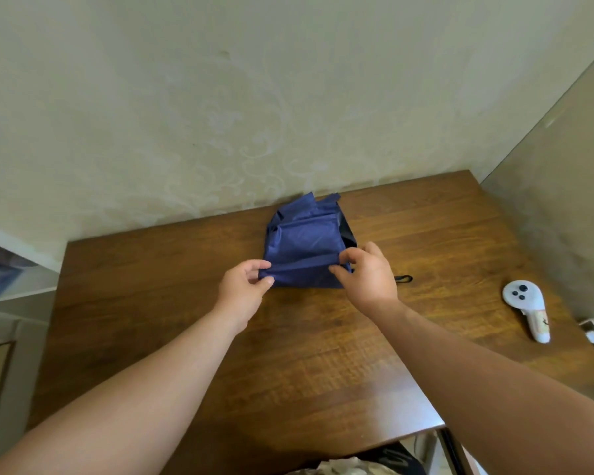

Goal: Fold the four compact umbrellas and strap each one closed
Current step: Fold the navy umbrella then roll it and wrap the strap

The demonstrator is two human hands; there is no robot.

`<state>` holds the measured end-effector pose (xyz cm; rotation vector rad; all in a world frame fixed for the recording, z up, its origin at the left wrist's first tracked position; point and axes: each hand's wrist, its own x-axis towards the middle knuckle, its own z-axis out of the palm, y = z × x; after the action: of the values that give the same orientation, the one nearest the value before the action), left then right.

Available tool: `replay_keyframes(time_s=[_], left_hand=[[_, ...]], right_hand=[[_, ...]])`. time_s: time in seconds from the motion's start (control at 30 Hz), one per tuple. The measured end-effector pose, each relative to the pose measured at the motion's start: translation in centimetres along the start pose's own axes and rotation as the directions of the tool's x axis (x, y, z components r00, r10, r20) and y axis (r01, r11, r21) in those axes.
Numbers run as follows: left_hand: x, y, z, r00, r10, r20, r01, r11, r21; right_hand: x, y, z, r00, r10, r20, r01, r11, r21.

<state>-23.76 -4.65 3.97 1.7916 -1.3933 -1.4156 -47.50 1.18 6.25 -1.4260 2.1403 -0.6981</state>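
Both hands, left and right, pinch blue umbrella fabric between them; slick pleats may slip loose, undoing fold.

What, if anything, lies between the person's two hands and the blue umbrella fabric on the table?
Nothing visible. The left hand and the right hand both already pinch the near edge of the blue umbrella. The white controller lies well off to the right.
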Motion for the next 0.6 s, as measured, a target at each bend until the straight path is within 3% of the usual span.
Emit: replay_keyframes(time_s=[0.17,0.47,0.53,0.6], left_hand=[[0.0,-0.8,-0.4,0.999,0.034,-0.013,-0.032,0.991,0.129],[-1.0,-1.4,-0.9,0.989,0.149,0.001,-0.145,0.959,0.244],[-1.1,-1.6,-1.0,0.984,0.175,0.013,-0.172,0.945,0.279],[-1.2,-2.0,-1.1,0.981,0.191,0.017,-0.188,0.936,0.297]], right_hand=[[-0.2,0.2,0.1,0.998,-0.009,0.068,0.005,0.998,0.060],[-2.7,2.1,0.2,0.999,0.037,0.039,-0.042,0.989,0.140],[-3.0,2.1,0.1,0.999,-0.047,0.019,0.046,0.998,0.037],[-3.3,1.6,0.1,0.968,-0.237,0.082,0.249,0.950,-0.190]])
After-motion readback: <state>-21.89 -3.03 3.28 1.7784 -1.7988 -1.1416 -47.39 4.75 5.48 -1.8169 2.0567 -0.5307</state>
